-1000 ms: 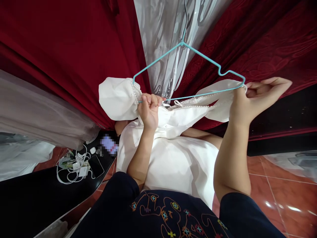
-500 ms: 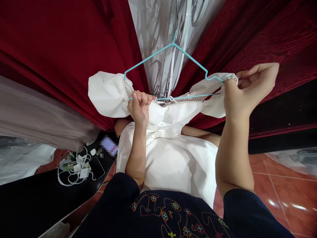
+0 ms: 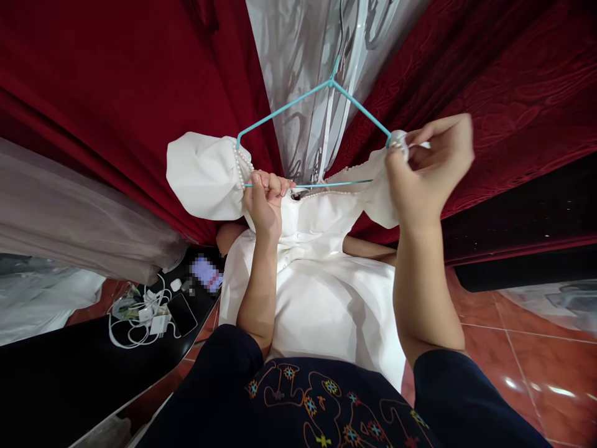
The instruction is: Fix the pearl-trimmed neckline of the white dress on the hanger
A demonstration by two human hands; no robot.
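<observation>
curling left fingers (image 3: 273, 183) into a fairly tight fist and wrapping the left hand (image 3: 262, 208) around the lower bar of a turquoise hanger (image 3: 283, 109), near its left end. not being able to tell, behind those knuckles, whether also gripping cloth. pinching the right thumb (image 3: 396, 171) and fingertips together over a beaded edge (image 3: 397, 142), bending the remaining fingers loosely, and holding the right hand (image 3: 433, 165) just beside the hanger's right corner. hiding the tip of that corner behind gathered white cloth and the hand.

raising the top of a white dress (image 3: 321, 298) between both hands and spreading its skirt over the lap, in front of a dark embroidered shirt (image 3: 326, 404). running the lower bar level across the beaded neckline (image 3: 336, 193), then losing sight of it at the right sleeve (image 3: 380, 202), just beside the right thumb. puffing out the left sleeve (image 3: 200, 177) beside the left hand, with its beaded opening at the hanger's left corner. pointing the hanger's hook (image 3: 342, 31) upward, in front of pale hanging fabric (image 3: 298, 56).

facing deep red curtains (image 3: 140, 81) on both sides, with a greyish curtain (image 3: 88, 211) farther left. sitting near a black table (image 3: 51, 367) on the left, bearing white cables (image 3: 116, 341), a phone (image 3: 183, 314) and a pixelated purple item (image 3: 205, 274). showing red floor tiles (image 3: 527, 354) on the right.
</observation>
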